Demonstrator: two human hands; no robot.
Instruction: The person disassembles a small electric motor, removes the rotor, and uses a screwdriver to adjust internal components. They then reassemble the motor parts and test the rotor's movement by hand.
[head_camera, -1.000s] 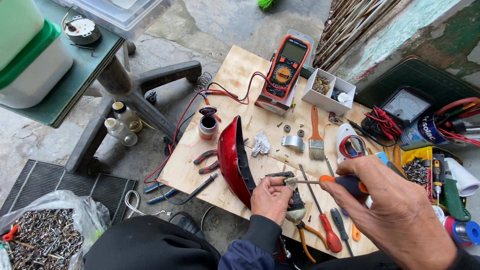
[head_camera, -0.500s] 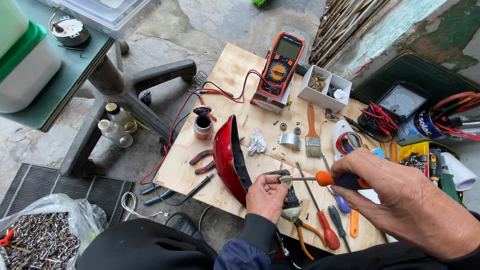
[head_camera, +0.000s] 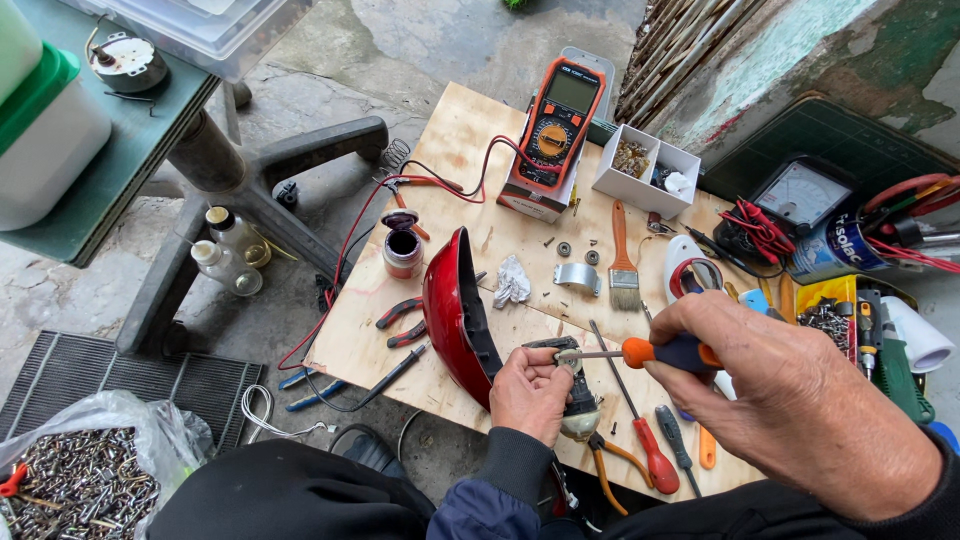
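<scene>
The work surface is a bare plywood bench (head_camera: 470, 130), pale and lightly scuffed, set low over a cracked concrete floor (head_camera: 400, 50); a green-topped table (head_camera: 120, 170) on a dark pedestal base stands to the left.

The left hand (head_camera: 530, 395) is closed around a small dark component (head_camera: 570, 385) with a rounded, pale lower end, holding it just above the bench edge; the right hand (head_camera: 790, 400) is clamped on the black-and-orange handle of a screwdriver (head_camera: 640, 352); its thin steel shaft runs level to the left and its tip meets the top of the component; the hands are near each other, joined only through the tool.

A glossy red curved shell (head_camera: 450, 310), smooth outside and dark inside, stands on edge just beside the left hand.

Other items on the bench: an orange-cased multimeter (head_camera: 557, 125) with red and black leads; a white open box (head_camera: 645, 170) of small parts; a flat paintbrush (head_camera: 622, 265) with an orange handle; a bent metal clamp (head_camera: 577, 277); a crumpled scrap of foil (head_camera: 512, 283); a small open jar (head_camera: 402, 250); red-handled pliers (head_camera: 400, 320); a red-handled screwdriver (head_camera: 650, 455) lying beneath the right hand.

A clear bag of metal screws (head_camera: 70, 480) rests on the floor at lower left.
</scene>
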